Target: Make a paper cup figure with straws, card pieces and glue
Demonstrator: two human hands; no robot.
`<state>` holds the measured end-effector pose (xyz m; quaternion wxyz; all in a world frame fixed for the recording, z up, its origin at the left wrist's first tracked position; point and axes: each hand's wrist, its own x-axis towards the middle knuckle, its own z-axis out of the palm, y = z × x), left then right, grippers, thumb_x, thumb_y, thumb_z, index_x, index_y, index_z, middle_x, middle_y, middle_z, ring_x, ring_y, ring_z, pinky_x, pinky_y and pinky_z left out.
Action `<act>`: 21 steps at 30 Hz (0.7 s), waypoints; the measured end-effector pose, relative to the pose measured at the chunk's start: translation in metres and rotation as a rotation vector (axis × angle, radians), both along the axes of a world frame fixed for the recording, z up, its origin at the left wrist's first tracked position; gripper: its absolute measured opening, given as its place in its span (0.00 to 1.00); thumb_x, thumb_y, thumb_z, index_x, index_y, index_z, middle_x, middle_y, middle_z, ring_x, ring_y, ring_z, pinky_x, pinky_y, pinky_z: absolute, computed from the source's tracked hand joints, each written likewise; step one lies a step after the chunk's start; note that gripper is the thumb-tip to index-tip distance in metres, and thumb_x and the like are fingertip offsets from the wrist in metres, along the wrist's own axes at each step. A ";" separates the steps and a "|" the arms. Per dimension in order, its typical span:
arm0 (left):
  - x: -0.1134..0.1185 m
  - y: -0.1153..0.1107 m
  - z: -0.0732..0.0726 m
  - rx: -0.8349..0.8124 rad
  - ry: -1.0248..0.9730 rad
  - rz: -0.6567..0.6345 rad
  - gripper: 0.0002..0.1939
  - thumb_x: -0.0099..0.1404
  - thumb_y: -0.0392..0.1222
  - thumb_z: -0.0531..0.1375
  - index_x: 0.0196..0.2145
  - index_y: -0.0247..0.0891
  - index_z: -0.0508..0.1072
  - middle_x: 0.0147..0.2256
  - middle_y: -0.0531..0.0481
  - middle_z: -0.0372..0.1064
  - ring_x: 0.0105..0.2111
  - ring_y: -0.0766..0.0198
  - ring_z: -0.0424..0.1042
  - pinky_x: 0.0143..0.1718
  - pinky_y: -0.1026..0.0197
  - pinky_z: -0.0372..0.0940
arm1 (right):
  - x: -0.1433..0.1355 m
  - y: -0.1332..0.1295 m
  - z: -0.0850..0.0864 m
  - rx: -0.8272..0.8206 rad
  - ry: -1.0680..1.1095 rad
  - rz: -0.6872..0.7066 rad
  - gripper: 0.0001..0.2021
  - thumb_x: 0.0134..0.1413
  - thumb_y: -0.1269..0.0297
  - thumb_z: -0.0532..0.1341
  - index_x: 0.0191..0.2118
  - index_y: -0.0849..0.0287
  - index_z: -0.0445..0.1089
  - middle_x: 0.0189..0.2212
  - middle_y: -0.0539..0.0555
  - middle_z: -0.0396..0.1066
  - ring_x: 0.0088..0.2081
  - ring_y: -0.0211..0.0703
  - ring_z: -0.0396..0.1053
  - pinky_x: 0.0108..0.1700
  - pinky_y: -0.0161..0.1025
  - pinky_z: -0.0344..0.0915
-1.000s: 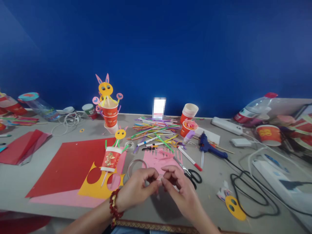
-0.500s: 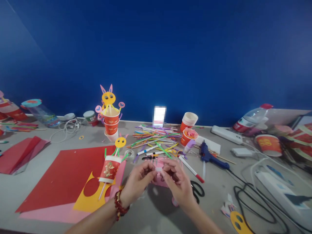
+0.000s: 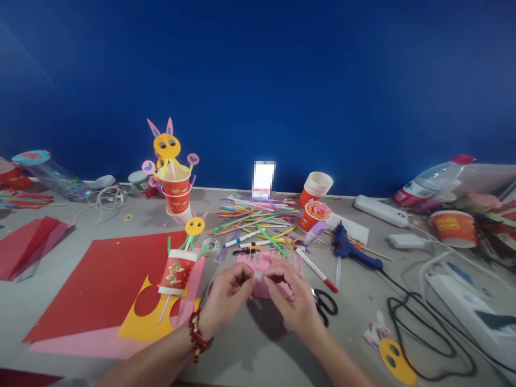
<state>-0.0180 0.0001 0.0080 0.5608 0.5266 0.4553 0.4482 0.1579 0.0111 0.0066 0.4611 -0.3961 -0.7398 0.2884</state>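
Note:
My left hand (image 3: 229,293), with a red beaded bracelet on its wrist, is closed with thumb and fingertips pinching the left side of a small whitish piece (image 3: 259,276). The right side of that piece is pinched by my right hand (image 3: 293,301). Whether it is tape or paper I cannot make out. Behind and below the fingers lies a pink sheet (image 3: 264,262) with shapes cut out of it. Black-handled scissors (image 3: 327,305) rest just right of my right hand, their blades partly hidden by it.
Left stands a paper-cup rabbit figure (image 3: 177,271) on red sheets (image 3: 100,279); behind it rises a taller cup figure (image 3: 177,201). Several pipe cleaners (image 3: 258,217) and markers (image 3: 318,270) lie ahead. A blue glue gun (image 3: 350,250) with its cord and a power strip (image 3: 471,301) occupy the right.
The view has shifted slightly, so the table things sit higher and further outward. My hands keep pinching the small piece, which looks slightly tilted now.

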 end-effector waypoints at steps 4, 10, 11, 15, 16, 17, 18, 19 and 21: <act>-0.002 -0.002 -0.001 0.056 0.162 -0.011 0.11 0.67 0.43 0.57 0.28 0.36 0.69 0.24 0.53 0.67 0.25 0.68 0.67 0.28 0.67 0.61 | 0.004 0.002 0.007 0.164 -0.146 -0.015 0.06 0.59 0.72 0.58 0.38 0.55 0.71 0.40 0.56 0.71 0.45 0.50 0.70 0.47 0.45 0.67; -0.005 -0.004 0.007 0.183 0.279 -0.022 0.10 0.69 0.38 0.54 0.30 0.37 0.71 0.24 0.54 0.68 0.26 0.67 0.69 0.30 0.67 0.63 | 0.002 0.001 0.012 0.211 -0.216 0.038 0.07 0.61 0.74 0.58 0.41 0.56 0.70 0.37 0.55 0.73 0.41 0.48 0.70 0.45 0.44 0.67; -0.005 -0.005 0.008 0.205 0.307 -0.015 0.10 0.68 0.37 0.54 0.30 0.37 0.71 0.24 0.54 0.68 0.26 0.67 0.69 0.30 0.67 0.63 | 0.002 0.000 0.012 0.220 -0.224 0.049 0.07 0.62 0.74 0.58 0.41 0.56 0.70 0.36 0.55 0.74 0.40 0.48 0.70 0.45 0.44 0.67; -0.006 -0.006 0.006 0.278 0.425 0.013 0.08 0.67 0.36 0.54 0.31 0.38 0.71 0.25 0.54 0.70 0.26 0.68 0.68 0.30 0.67 0.61 | 0.002 0.000 0.010 0.248 -0.257 0.069 0.07 0.62 0.75 0.58 0.42 0.56 0.69 0.35 0.54 0.75 0.39 0.47 0.70 0.43 0.44 0.67; -0.006 -0.006 0.006 0.290 0.451 0.015 0.08 0.67 0.36 0.54 0.31 0.39 0.71 0.25 0.54 0.70 0.26 0.67 0.68 0.30 0.67 0.61 | 0.002 0.000 0.009 0.251 -0.266 0.072 0.07 0.62 0.75 0.58 0.42 0.56 0.69 0.35 0.54 0.75 0.38 0.47 0.71 0.43 0.44 0.67; -0.006 -0.006 0.006 0.300 0.472 0.014 0.08 0.67 0.35 0.54 0.32 0.39 0.71 0.26 0.54 0.70 0.26 0.67 0.68 0.31 0.66 0.61 | 0.002 0.000 0.009 0.255 -0.275 0.074 0.07 0.62 0.74 0.58 0.41 0.56 0.69 0.34 0.54 0.75 0.38 0.47 0.71 0.42 0.44 0.67; -0.006 -0.006 0.005 0.307 0.489 0.011 0.07 0.67 0.35 0.54 0.32 0.39 0.71 0.26 0.54 0.71 0.26 0.67 0.68 0.31 0.66 0.61 | 0.002 0.000 0.008 0.258 -0.283 0.077 0.06 0.62 0.74 0.58 0.41 0.56 0.69 0.34 0.54 0.75 0.37 0.47 0.71 0.42 0.43 0.67; -0.006 -0.006 0.005 0.311 0.504 0.008 0.07 0.67 0.35 0.54 0.32 0.39 0.71 0.26 0.54 0.71 0.27 0.67 0.69 0.31 0.66 0.61 | 0.002 0.000 0.008 0.261 -0.291 0.080 0.06 0.63 0.74 0.58 0.40 0.56 0.69 0.34 0.54 0.75 0.37 0.47 0.71 0.41 0.43 0.67; -0.007 -0.006 0.005 0.315 0.529 0.003 0.07 0.66 0.35 0.55 0.32 0.39 0.71 0.26 0.54 0.71 0.27 0.66 0.69 0.32 0.66 0.61 | 0.001 -0.001 0.007 0.259 -0.299 0.081 0.06 0.63 0.73 0.57 0.40 0.57 0.69 0.34 0.54 0.75 0.36 0.47 0.71 0.41 0.43 0.67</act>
